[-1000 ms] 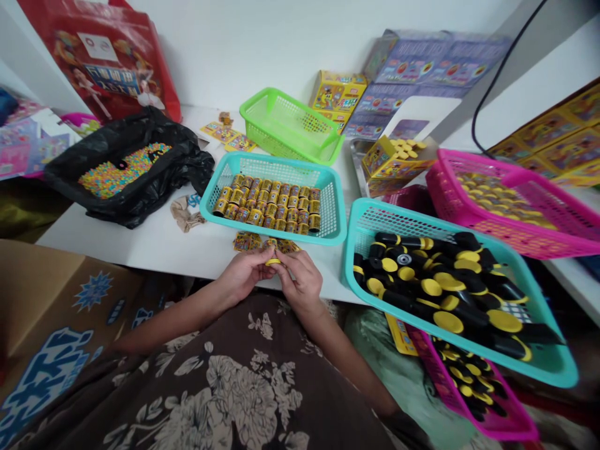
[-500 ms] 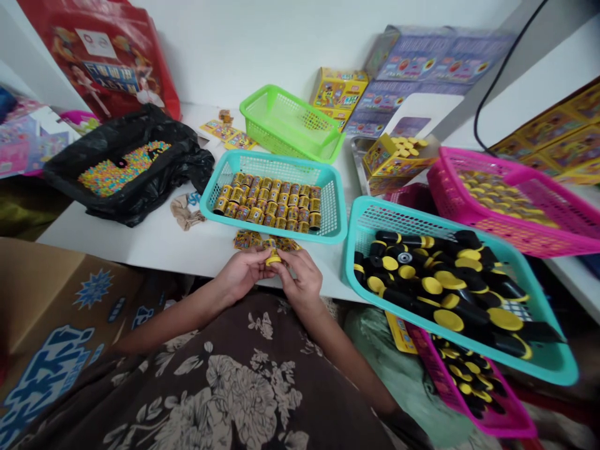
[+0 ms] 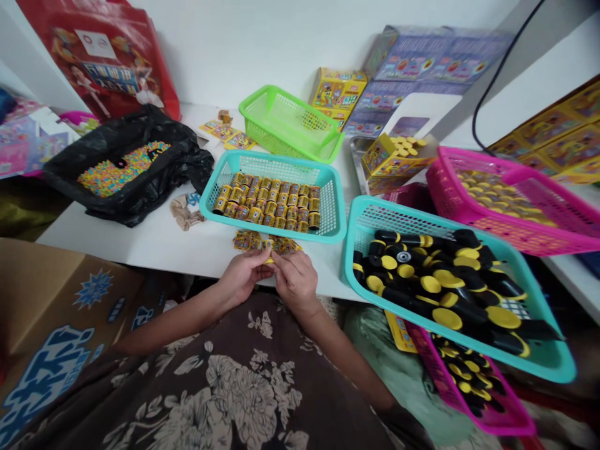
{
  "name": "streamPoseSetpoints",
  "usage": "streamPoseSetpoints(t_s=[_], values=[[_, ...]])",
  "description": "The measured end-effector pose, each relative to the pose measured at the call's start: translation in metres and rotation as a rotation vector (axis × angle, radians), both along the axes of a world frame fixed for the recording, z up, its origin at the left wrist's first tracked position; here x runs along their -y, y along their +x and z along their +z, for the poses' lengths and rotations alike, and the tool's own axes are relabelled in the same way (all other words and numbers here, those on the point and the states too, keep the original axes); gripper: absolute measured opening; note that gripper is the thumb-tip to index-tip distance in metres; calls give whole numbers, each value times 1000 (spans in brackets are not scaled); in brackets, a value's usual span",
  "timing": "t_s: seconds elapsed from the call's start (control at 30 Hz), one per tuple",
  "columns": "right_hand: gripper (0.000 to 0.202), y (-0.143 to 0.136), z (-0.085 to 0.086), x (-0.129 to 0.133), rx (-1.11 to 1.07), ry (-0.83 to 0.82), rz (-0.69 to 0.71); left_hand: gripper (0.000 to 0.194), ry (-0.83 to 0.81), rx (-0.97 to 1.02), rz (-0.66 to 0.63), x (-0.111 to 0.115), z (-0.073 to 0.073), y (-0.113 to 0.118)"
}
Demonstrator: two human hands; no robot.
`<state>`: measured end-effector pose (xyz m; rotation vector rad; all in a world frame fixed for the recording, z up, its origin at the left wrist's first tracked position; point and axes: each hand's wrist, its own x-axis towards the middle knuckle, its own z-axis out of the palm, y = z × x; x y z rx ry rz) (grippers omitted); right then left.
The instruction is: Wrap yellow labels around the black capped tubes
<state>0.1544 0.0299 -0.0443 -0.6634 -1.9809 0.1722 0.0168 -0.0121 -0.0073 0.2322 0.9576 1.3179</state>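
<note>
My left hand (image 3: 241,272) and my right hand (image 3: 297,275) meet at the table's front edge. Both are closed on one small yellow-capped canister (image 3: 269,260), mostly covered by the fingers. Just beyond the fingertips lies a loose pile of small printed yellow labels (image 3: 247,240). Behind that pile stands a turquoise basket (image 3: 338,212) holding rows of small canisters (image 3: 281,211) wrapped in printed yellow labels. To the right, a larger turquoise basket (image 3: 352,240) holds a heap of black canisters with yellow caps (image 3: 447,279).
At the left, a black plastic bag (image 3: 154,203) lines a container of colourful beads (image 3: 122,169). A green basket (image 3: 281,147) stands at the back. Pink baskets (image 3: 506,231) and boxes of yellow caps (image 3: 398,156) are at the right. A cardboard box (image 3: 60,306) sits low left.
My right hand has turned and shifted slightly left, its fingers closing over the canister. The yellow cap, plainly seen before, is now largely hidden. The baskets look unchanged.
</note>
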Motion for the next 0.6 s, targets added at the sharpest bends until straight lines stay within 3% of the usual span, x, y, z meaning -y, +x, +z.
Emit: streamPoseSetpoints(t_s=[0.2,0.4,0.6], values=[[24,-1,4,-1,-100,-126,65,26,31,19,-52,-1,7,-4],[33,-3,2,2,-63,-132,14,36,37,-45,68,-1,15,-1],[32,-6,0,7,-53,-98,10,39,59,-124,178,-1,11,1]])
